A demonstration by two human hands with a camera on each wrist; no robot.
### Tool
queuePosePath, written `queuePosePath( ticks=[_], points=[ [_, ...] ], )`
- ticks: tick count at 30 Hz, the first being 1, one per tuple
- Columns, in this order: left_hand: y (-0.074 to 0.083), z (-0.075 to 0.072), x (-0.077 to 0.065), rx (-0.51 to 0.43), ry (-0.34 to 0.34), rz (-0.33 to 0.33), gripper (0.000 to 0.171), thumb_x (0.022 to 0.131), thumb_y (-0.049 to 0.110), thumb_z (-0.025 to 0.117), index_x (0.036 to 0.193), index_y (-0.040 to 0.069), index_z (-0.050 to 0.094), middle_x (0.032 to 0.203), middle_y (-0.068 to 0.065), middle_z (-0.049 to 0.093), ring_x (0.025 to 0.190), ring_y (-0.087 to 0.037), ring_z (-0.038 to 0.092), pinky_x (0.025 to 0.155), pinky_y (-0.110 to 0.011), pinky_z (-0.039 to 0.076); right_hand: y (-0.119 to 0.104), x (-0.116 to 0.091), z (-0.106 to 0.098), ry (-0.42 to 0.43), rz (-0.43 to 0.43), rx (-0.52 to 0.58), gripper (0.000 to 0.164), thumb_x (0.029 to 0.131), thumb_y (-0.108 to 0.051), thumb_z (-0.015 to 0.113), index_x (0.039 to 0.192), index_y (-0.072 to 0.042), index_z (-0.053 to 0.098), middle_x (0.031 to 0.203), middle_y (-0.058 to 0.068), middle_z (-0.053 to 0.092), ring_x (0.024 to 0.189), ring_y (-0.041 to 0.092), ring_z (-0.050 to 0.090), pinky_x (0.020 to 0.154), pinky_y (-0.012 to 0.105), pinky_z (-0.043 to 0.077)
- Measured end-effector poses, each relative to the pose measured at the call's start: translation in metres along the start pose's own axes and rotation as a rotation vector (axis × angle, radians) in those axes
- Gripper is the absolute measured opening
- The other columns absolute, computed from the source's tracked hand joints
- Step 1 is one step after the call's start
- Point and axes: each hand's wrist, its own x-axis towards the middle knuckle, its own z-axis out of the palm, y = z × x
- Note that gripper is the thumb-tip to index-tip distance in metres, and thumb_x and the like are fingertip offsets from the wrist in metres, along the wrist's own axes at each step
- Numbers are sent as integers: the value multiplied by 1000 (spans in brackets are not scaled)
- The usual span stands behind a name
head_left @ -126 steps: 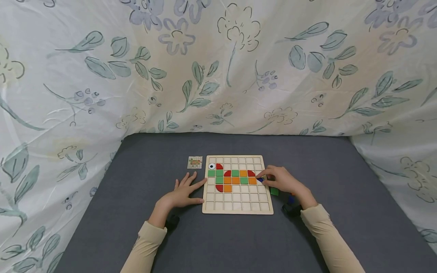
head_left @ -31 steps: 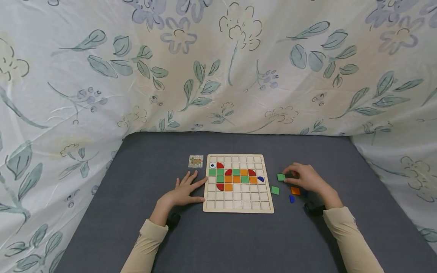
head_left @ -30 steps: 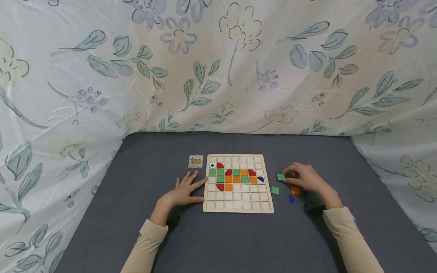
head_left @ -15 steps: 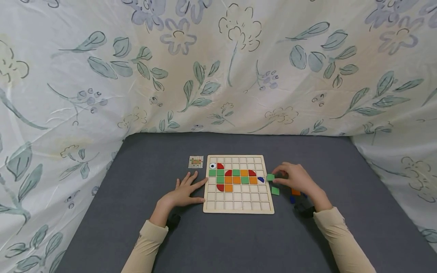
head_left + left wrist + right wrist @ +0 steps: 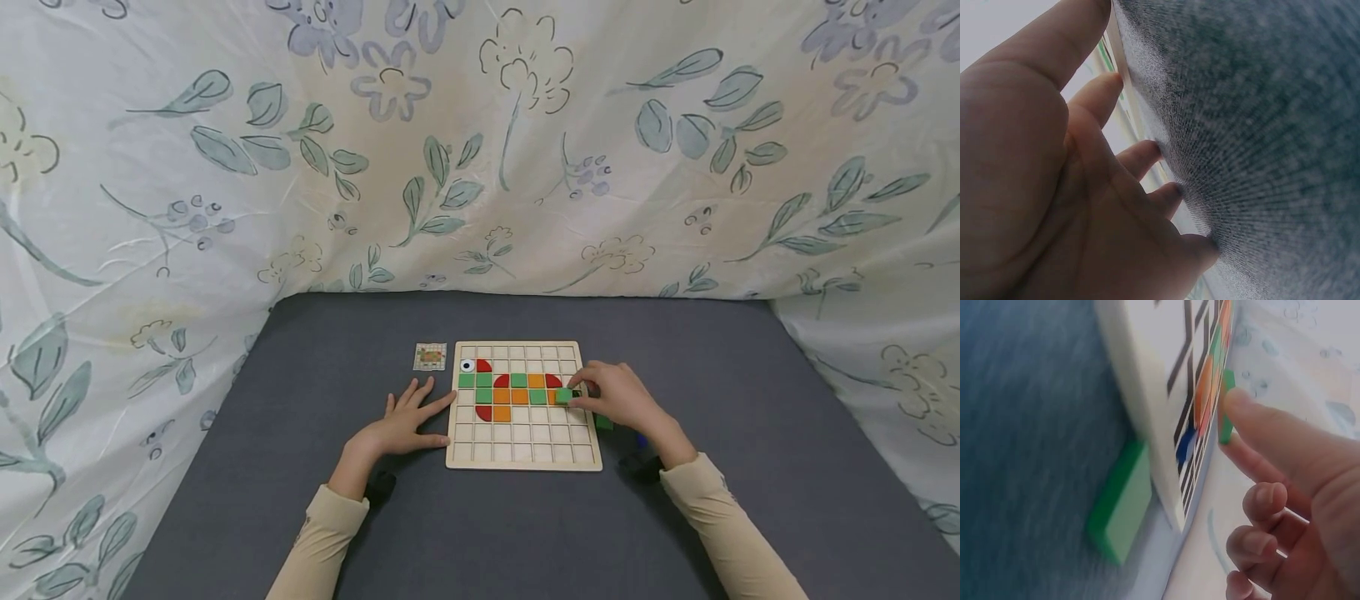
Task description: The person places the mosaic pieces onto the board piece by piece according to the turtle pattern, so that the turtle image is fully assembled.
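A wooden grid board (image 5: pixel 525 454) lies on the table, with red, green and orange tiles forming a figure and a round eye piece (image 5: pixel 467 365) at its upper left. My right hand (image 5: pixel 621 396) pinches a green square tile (image 5: pixel 562 397) between thumb and fingertips, close over the board's right side, partly covering an orange tile. In the right wrist view a blue rounded piece (image 5: pixel 1186 447) sits in the grid below the pinched tile. My left hand (image 5: pixel 397 429) is spread flat, with thumb and index fingertips at the board's left edge.
Another green tile (image 5: pixel 1122 503) lies on the table against the board's right edge. A blue piece (image 5: pixel 642 439) shows beneath the right wrist. Left of the board's upper corner lies a small picture card (image 5: pixel 430 357). Floral fabric (image 5: pixel 480 167) hangs behind the table.
Having left the blue piece on the board earlier, my right hand has picked up a green tile from the table and carried it left over the board. My left hand stays put.
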Motion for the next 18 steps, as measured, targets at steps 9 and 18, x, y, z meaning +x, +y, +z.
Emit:
queuePosePath(
  ticks=[9,18],
  points=[
    [-2,0,1,-1,5,-6,74,84,48,63,147,30,28,156,-12,6,142,-37,-7,105,-66,-4,-19,9,9,-6,-66,4,24,74,-33,77,91,-18,73,65,-4,51,51,3,34,52,22,25],
    [-2,2,1,1,5,5,74,84,47,63,147,29,28,156,-13,6,141,-38,-7,105,-66,-4,-36,15,20,-24,-41,-6,28,73,-38,77,92,-18,73,78,-6,60,58,5,40,60,28,27]
  ],
)
